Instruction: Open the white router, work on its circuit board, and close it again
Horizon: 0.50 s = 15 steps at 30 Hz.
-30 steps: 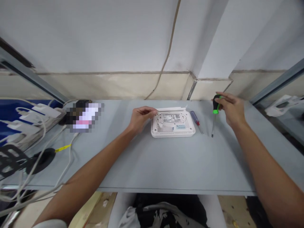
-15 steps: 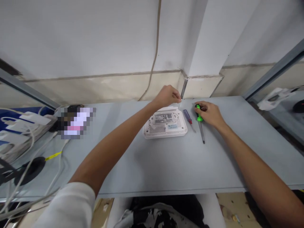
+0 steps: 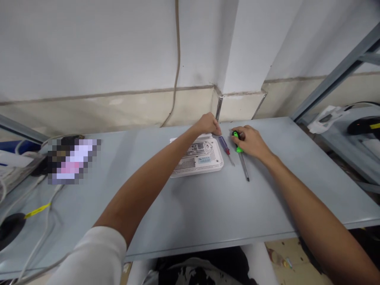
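Note:
A white router-like device (image 3: 204,161) lies on the grey table, its vented, labelled side up. My left hand (image 3: 209,123) is over its back right edge with the fingers pinched together; whatever they hold is too small to make out. Just right of the device lies a small screwdriver with a purple and red handle (image 3: 225,145). My right hand (image 3: 251,140) has its fingers round the black and green handle of a larger screwdriver (image 3: 244,164), whose shaft points toward the front edge.
On the left of the table (image 3: 166,221) are a blurred-out lit device (image 3: 75,158), white cables and a black round object (image 3: 12,231). Metal frame posts stand at both sides. A wall with a hanging cable (image 3: 178,59) rises behind.
The view has shifted to the right, so the table items appear further left. My left hand has come lower, nearer the table. My right hand stays at the green and black handle.

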### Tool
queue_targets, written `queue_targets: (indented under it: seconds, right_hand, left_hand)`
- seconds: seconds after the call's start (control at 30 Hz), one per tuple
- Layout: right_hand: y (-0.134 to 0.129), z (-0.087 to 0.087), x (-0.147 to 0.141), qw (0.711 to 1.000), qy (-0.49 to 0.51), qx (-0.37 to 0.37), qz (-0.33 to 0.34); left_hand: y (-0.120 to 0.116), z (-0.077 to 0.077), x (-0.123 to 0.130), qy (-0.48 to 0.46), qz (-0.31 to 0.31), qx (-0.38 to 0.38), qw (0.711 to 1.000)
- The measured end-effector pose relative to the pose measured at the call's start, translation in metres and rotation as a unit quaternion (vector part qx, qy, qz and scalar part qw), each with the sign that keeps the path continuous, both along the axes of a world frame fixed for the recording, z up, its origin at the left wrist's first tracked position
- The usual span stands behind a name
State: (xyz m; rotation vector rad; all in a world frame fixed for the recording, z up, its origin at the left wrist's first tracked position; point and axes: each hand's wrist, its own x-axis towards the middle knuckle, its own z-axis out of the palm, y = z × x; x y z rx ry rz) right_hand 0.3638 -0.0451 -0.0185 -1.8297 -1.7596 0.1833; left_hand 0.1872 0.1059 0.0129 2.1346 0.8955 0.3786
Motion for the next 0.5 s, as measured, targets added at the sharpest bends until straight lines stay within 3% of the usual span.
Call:
queue_targets:
  seconds: [0.17, 0.3, 0.4, 0.5]
  right_hand:
    - [0.000, 0.000, 0.002, 1.000, 0.001, 0.004, 0.004]
    - [0.000, -0.001, 0.001, 1.000, 0.016, 0.023, -0.008]
    - [-0.001, -0.002, -0.002, 0.999, 0.025, 0.035, -0.011]
    - [-0.001, -0.003, -0.005, 0.998, 0.031, 0.047, -0.015]
  left_hand:
    - [0.002, 0.005, -0.006, -0.004, -0.009, -0.009, 1.000]
    - [-0.004, 0.019, -0.023, -0.026, 0.004, 0.046, 0.999]
    - [-0.027, 0.032, -0.055, -0.037, 0.018, 0.126, 0.991]
    - [-0.065, 0.037, -0.101, -0.036, 0.002, 0.214, 0.976]
